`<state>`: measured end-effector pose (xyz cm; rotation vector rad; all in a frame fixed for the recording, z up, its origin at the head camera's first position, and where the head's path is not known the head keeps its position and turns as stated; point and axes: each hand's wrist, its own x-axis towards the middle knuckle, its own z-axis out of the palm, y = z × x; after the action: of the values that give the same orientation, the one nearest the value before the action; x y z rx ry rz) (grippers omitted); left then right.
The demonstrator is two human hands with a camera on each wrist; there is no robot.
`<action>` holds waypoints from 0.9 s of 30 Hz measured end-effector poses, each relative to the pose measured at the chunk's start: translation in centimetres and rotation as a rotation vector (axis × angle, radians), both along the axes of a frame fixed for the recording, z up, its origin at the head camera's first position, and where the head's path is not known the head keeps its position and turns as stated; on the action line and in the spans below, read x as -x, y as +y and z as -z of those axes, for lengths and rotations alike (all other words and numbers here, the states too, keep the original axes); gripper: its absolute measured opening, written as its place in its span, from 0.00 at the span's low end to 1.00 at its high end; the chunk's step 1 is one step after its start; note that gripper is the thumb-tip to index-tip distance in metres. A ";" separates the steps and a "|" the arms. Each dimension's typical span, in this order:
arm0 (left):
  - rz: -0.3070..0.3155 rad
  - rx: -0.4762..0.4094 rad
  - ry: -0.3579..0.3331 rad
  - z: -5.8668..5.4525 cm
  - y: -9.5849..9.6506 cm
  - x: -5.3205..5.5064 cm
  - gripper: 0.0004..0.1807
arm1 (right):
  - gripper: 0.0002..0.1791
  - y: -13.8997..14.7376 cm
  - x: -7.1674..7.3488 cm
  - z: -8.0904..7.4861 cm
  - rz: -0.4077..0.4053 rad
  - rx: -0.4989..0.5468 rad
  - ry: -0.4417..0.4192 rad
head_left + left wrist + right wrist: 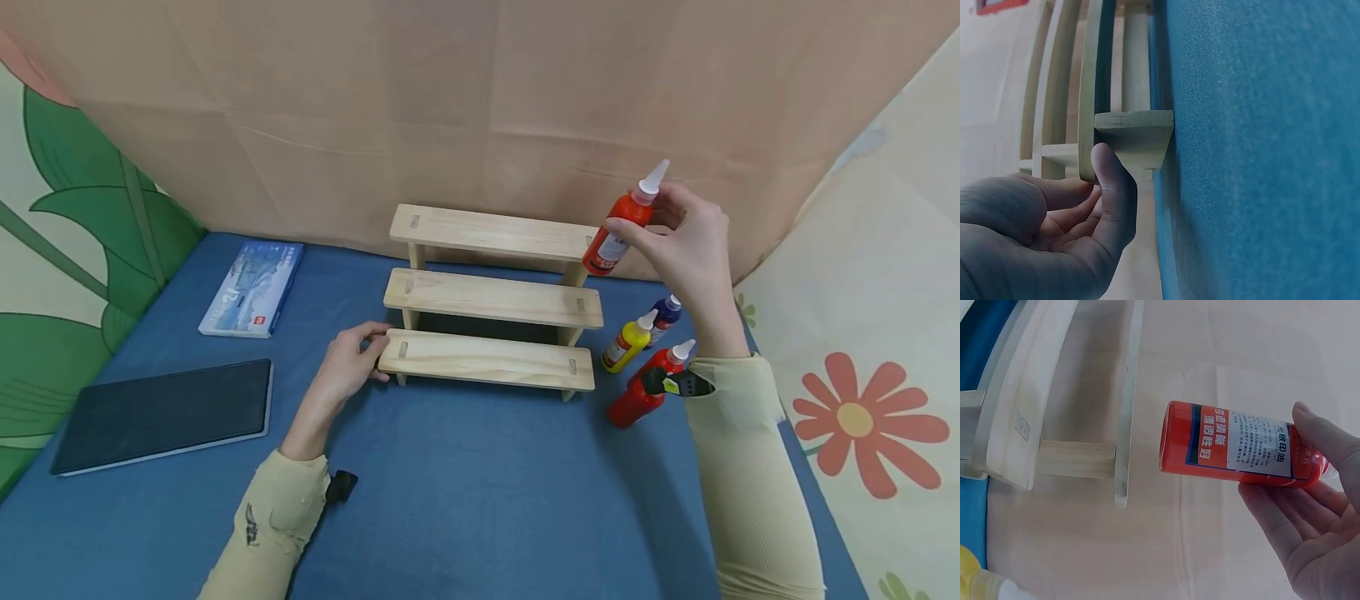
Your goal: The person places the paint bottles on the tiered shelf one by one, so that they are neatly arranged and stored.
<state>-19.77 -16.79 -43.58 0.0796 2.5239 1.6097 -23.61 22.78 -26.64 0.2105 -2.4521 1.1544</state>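
A three-tier wooden step rack (pixel 491 296) stands on the blue-covered table. My left hand (pixel 350 360) pinches the left end of its lowest board; in the left wrist view the thumb (pixel 1110 172) lies against the board's edge. Up at the right end of the top tier, my right hand (pixel 686 242) holds a red-orange ink bottle (pixel 618 227) with a white pointed cap, tilted. Its printed label (pixel 1257 444) shows in the right wrist view, where the bottle's base is apart from the rack (pixel 1019 406).
Right of the rack stand a yellow bottle (pixel 627 343), a dark blue bottle (pixel 664 317) and a red bottle (pixel 637 404), partly behind the right wrist strap. A blue-white box (pixel 251 287) and a dark flat tablet-like slab (pixel 165 415) lie at left. A beige cloth (pixel 450 100) hangs behind.
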 end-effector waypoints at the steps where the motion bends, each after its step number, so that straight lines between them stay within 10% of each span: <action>1: 0.000 0.002 0.001 0.0 0.0 0.0 0.21 | 0.28 -0.1 0.1 0.0 0.001 0.000 -0.001; 27: -0.010 -0.003 -0.009 0.1 0.0 0.0 0.22 | 0.27 -1.9 2.7 -0.3 -0.024 0.029 0.002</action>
<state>-19.72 -16.79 -43.67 0.0603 2.5190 1.6147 -26.29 20.91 -26.38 0.2331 -2.4360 1.1983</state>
